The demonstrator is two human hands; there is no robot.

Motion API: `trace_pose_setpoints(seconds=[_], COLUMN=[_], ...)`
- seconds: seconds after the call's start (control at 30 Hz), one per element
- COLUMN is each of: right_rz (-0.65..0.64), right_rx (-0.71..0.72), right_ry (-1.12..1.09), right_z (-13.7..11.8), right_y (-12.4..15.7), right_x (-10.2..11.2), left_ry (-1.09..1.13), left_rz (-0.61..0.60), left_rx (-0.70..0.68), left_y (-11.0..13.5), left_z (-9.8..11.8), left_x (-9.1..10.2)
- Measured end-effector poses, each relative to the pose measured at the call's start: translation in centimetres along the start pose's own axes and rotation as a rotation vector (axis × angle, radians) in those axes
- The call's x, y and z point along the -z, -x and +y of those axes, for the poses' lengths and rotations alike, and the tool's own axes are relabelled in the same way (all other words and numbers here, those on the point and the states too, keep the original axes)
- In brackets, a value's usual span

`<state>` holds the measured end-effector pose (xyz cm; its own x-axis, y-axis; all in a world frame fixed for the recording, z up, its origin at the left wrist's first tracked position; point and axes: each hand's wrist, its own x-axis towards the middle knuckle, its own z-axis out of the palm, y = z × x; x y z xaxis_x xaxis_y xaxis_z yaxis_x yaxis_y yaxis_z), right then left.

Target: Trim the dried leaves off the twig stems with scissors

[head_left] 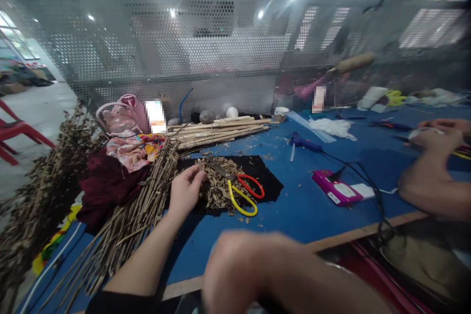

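My left hand (187, 187) is over the near-left edge of a pile of dried leaves (217, 196), beside a bundle of dry stems (140, 206). Its thumb and fingers are drawn together; whatever they pinch is too small to make out. Scissors (242, 191) with one red and one yellow handle lie on the leaf pile, just right of that hand. The leaves rest on a black cloth (270, 176). Close to the camera, my right hand (235, 265) is bent and smeared by motion, its fingers hidden, in front of the table's near edge.
On the blue table (287, 216) lie a purple power strip (336, 189), a blue glue gun (305, 142) with a cord, and wooden sticks (221, 132). A pink bag (123, 115) stands back left. Another person's hands (437, 137) are at the right. Perforated metal sheeting (209, 54) rises behind.
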<state>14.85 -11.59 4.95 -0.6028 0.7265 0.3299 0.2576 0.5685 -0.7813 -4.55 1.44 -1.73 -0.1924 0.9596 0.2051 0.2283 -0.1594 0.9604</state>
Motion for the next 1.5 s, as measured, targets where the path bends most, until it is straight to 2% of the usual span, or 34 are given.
trace_pose_setpoints(seconds=[0.03,0.07,0.13,0.23,0.33,0.47,0.7,0.83,0.97,1.07,1.2,1.37,1.5], right_rz=[0.001,0.016,0.179,0.096,0.012,-0.013,0.145,0.143,0.155,0.165,0.181,0.174,0.151], right_rx=[-0.027,-0.118,-0.268,-0.384,-0.387,-0.425,-0.457,-0.336,-0.168,-0.123,-0.16,-0.131,-0.117], right_ry=[0.025,0.116,0.366,0.534,0.539,0.556,0.568,0.576,0.442,0.429,0.432,0.436,0.457], right_z=[1.0,2.3,5.7,10.3,12.4,12.4,11.8,11.6,11.6,11.2,10.7,10.9,11.0], right_y=[-1.6,-3.1,-4.9,-5.3,-5.0,-5.7,-7.4,-9.0,-10.1,-9.9,-9.0,-8.5,-8.3], right_x=[0.8,1.5,2.6,3.4,3.6,3.4,4.8,5.7,4.8,3.6,2.7,2.5,2.5], left_ry=[0.007,0.013,0.016,-0.012,-0.056,-0.039,0.151,0.245,0.343,0.351,0.317,0.34,0.319], left_rz=[0.007,0.011,0.004,-0.03,-0.066,-0.089,-0.073,-0.097,-0.14,-0.182,-0.215,-0.283,-0.315], left_rx=[-0.001,-0.003,-0.006,-0.025,-0.055,-0.043,0.086,0.114,0.14,0.113,0.036,0.133,0.159], left_y=[0.0,0.0,0.0,0.0,0.0,0.0,0.1,0.2,0.4,0.9,1.5,2.0,2.2], left_z=[0.0,-0.1,-0.2,-0.6,-0.8,-0.8,-0.5,-0.6,-0.2,0.5,1.4,1.8,2.0], left_x=[0.0,0.0,-0.1,-0.1,-0.1,-0.2,-0.5,-0.7,-1.0,-1.0,-1.1,-1.6,-1.8])
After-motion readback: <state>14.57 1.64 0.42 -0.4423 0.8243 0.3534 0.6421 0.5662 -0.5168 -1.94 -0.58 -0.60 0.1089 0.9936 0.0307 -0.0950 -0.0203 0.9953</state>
